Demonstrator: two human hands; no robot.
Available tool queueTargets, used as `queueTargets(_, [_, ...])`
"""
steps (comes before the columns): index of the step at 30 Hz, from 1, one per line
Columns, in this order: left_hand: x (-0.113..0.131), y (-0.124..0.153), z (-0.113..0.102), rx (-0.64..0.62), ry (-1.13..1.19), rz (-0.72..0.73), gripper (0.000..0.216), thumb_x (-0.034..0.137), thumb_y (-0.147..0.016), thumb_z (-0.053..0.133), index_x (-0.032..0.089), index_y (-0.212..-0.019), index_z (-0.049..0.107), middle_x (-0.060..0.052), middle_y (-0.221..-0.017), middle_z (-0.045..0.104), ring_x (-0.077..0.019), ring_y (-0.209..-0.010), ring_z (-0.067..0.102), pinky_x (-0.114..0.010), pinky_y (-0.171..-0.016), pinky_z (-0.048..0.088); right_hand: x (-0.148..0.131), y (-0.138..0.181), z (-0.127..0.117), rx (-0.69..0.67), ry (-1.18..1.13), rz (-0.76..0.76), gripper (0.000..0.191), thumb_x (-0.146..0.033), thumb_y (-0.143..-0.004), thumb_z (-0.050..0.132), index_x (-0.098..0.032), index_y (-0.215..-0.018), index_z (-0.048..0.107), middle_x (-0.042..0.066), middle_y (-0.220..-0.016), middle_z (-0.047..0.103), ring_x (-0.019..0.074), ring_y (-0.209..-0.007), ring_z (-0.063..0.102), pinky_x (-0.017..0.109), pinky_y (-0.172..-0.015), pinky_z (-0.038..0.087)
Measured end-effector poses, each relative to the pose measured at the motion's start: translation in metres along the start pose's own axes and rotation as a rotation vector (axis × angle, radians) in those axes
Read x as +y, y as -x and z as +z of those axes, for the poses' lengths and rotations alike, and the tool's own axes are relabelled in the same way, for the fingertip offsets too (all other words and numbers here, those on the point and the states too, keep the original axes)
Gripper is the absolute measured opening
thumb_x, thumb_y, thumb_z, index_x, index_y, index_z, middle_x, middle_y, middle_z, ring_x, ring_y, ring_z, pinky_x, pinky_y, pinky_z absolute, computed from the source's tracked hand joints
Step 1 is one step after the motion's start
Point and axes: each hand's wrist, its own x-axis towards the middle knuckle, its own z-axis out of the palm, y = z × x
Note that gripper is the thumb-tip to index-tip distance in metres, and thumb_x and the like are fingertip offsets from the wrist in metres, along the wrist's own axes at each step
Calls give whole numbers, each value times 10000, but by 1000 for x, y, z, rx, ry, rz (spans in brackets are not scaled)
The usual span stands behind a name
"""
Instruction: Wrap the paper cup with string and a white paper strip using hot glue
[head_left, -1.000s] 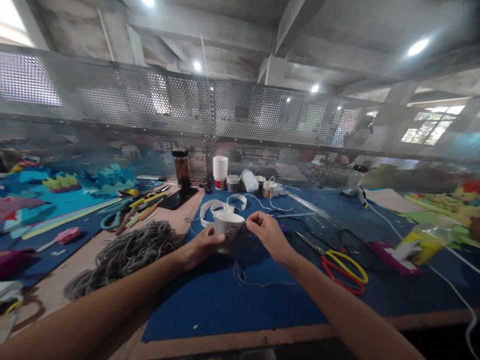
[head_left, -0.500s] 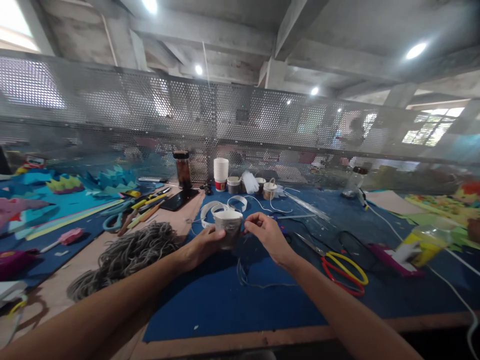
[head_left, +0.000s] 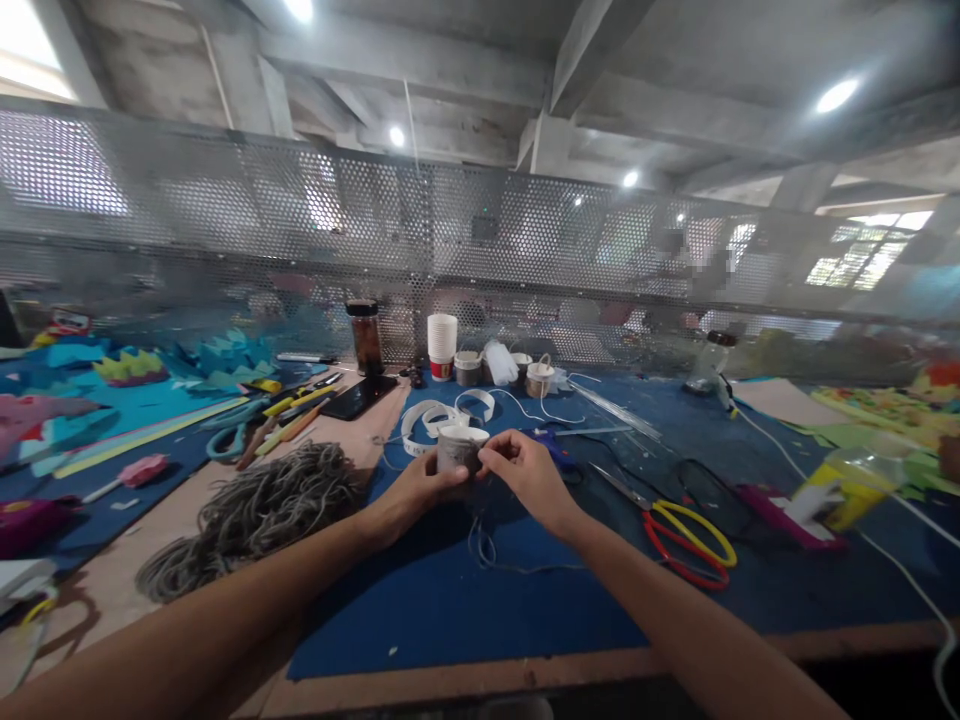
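A small paper cup [head_left: 456, 450], with grey cord wound round its outside and its white rim showing, is held above the blue mat by my left hand [head_left: 409, 500]. The thumb lies across the front of the cup near its base. My right hand [head_left: 529, 478] is pinched shut at the cup's right side, thumb and forefinger on the grey cord there; the fingertips partly hide it. Below the hands, a loose length of grey cord [head_left: 517, 570] loops on the mat. Just behind the cup lie curled white paper strips [head_left: 416, 430].
A heap of grey cord [head_left: 262, 510] lies left, near a phone [head_left: 360, 397]. Scissors [head_left: 686, 540] with red and yellow handles and a glue gun [head_left: 555, 447] lie right. Stacked paper cups [head_left: 442, 345] and a dark jar [head_left: 365, 338] stand behind, before a perforated metal screen [head_left: 480, 230].
The cup has shifted slightly right and become more upright, and my left thumb sits lower on it. My right fingertips have moved slightly left, against the cup's side.
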Motion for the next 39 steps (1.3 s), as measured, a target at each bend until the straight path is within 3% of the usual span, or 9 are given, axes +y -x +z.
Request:
queueTargets(11, [5, 4, 5, 1, 18, -38, 380, 314, -872, 705, 155, -1209, 628, -137, -1123, 688, -262, -964, 676, -438, -915, 528, -5, 2, 0, 49, 11, -17, 165, -353, -901, 630, -189, -900, 608, 30, -747, 758, 172, -705, 714, 278, -702, 514])
queueTargets(39, [6, 5, 3, -12, -6, -20, 386, 297, -864, 721, 170, -1217, 628, -117, -1135, 683, -239, -983, 664, -373, -913, 518, -1, 0, -1, 65, -33, 12, 164, -343, -892, 629, -198, -859, 559, 21, -707, 755, 172, -654, 721, 284, -678, 517])
